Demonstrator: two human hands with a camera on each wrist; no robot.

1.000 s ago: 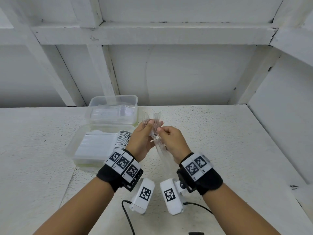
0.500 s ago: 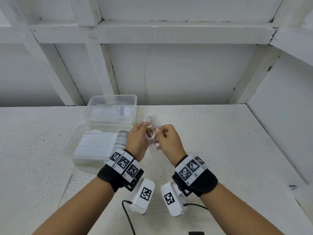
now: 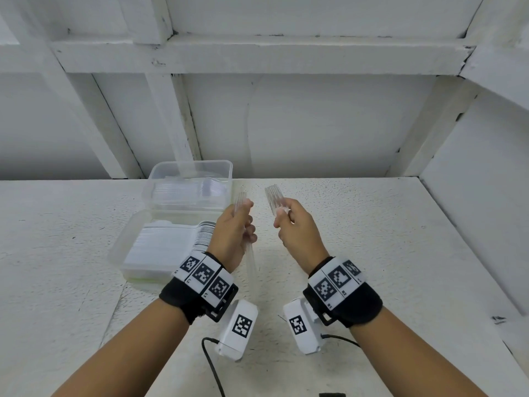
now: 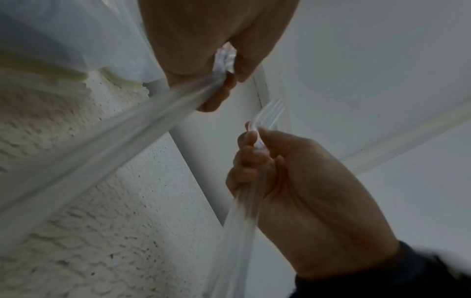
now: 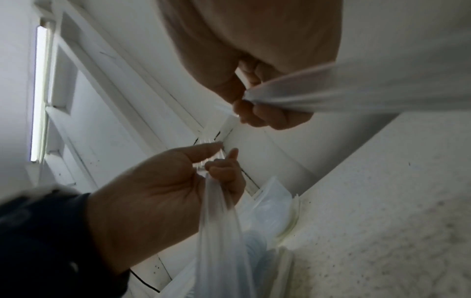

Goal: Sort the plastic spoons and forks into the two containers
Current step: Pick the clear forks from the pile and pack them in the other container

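White textured table (image 3: pixel 372 239); white panelled wall (image 3: pixel 315 124) behind; black cable (image 3: pixel 211 365) near front edge.

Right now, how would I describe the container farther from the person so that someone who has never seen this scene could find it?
On the white speckled table, two clear plastic containers sit left of the hands, one behind the other. The far container stands against the back wall. Its contents are clear plastic pieces, while the near container holds a packed white stack.

Two hands, each holding clear plastic forks

The left hand (image 4: pixel 203 40) pinches one blurred bundle (image 4: pixel 107 145); the right hand (image 4: pixel 305 201) grips another (image 4: pixel 270 115), tines up, above the textured surface (image 4: pixel 89 242).
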